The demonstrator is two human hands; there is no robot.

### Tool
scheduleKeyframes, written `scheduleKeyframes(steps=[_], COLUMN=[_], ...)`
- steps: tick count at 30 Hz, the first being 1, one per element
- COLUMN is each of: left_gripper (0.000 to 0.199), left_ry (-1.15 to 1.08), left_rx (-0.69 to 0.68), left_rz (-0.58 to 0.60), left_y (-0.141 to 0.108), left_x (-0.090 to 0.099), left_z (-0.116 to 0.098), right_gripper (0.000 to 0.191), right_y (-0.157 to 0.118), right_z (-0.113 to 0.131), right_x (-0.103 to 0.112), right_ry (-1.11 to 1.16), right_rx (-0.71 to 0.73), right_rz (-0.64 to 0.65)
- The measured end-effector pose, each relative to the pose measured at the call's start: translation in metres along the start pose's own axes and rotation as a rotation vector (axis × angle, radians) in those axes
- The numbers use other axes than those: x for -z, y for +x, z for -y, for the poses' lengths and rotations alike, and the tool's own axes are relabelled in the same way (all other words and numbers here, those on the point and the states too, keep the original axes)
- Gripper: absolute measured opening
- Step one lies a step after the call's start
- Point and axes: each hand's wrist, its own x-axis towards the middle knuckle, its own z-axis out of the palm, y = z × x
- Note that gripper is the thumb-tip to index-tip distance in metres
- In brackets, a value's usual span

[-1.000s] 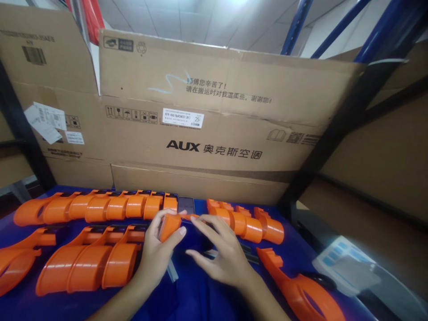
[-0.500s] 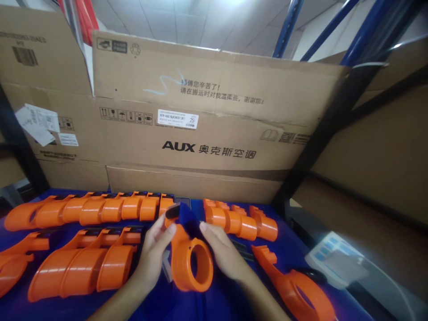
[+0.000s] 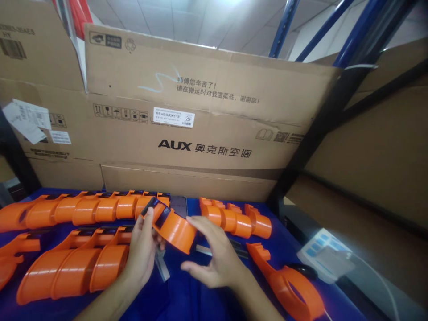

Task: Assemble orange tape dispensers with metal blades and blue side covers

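An orange plastic tape dispenser [image 3: 177, 230] is held tilted above the blue table surface, its rounded outer side facing me. My left hand [image 3: 142, 243] is closed around its narrow arm, near the dark strip at the end. A dark blue piece [image 3: 163, 216] lies across the arm. My right hand [image 3: 214, 254] is open, thumb and fingers apart, with a fingertip at or close to the rounded end. Beneath the dispenser, a grey metal piece [image 3: 162, 265] lies on the table, partly hidden by my left hand.
Similar orange dispensers [image 3: 107, 209] line the back left, with several larger-looking ones [image 3: 78, 269] in front. More parts [image 3: 242, 225] stand at back right, and one [image 3: 297, 290] lies at right. Dark strips [image 3: 237, 249], a white device [image 3: 326, 256] and a cardboard wall [image 3: 200, 174] surround the work area.
The dispenser has turned so its ring opening no longer faces me, and its far end has risen. My right hand has let go of the blue piece and spread its thumb and fingers.
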Motion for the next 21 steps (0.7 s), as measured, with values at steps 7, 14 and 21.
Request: scheduleKeyframes(steps=[7, 14, 21], left_gripper=[0.058, 0.058, 0.051], left_ry=[-0.018, -0.008, -0.016], left_rx=[0.153, 0.199, 0.193], left_rz=[0.265, 0.428, 0.5], left_y=[0.004, -0.001, -0.004], left_x=[0.001, 0.004, 0.005], left_z=[0.001, 0.002, 0.001], right_gripper=[0.079, 0.06, 0.055], right_y=[0.0, 0.01, 0.003], right_z=[-0.009, -0.025, -0.042], right_x=[-0.017, -0.017, -0.027], right_ry=[0.115, 0.04, -0.294], right_rx=[-0.253, -0.56, -0.542], right_rz=[-0.245, -0.326, -0.254])
